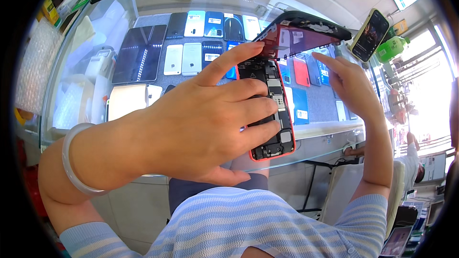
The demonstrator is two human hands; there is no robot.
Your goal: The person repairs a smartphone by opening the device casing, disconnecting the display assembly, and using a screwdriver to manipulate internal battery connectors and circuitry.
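A red-framed smartphone point(285, 136) lies opened on the glass counter with its battery and circuit parts bare. Its lifted display panel point(311, 40) stands tilted up at the far end. My left hand point(217, 107) spreads over the phone body; three fingers lie across the inside and the index fingertip reaches the panel's lower left corner. The left thumb stretches out near the counter's front edge. Beside the panel's lower right edge, my right hand point(351, 79) has its index finger extended; whether it touches the panel I cannot tell.
Under the glass counter point(315, 131) several phones and a dark tablet point(138, 53) sit in rows. A lit phone point(370, 35) stands upright at the far right, with a green bottle point(391, 49) next to it. Bubble wrap point(37, 67) is at the far left.
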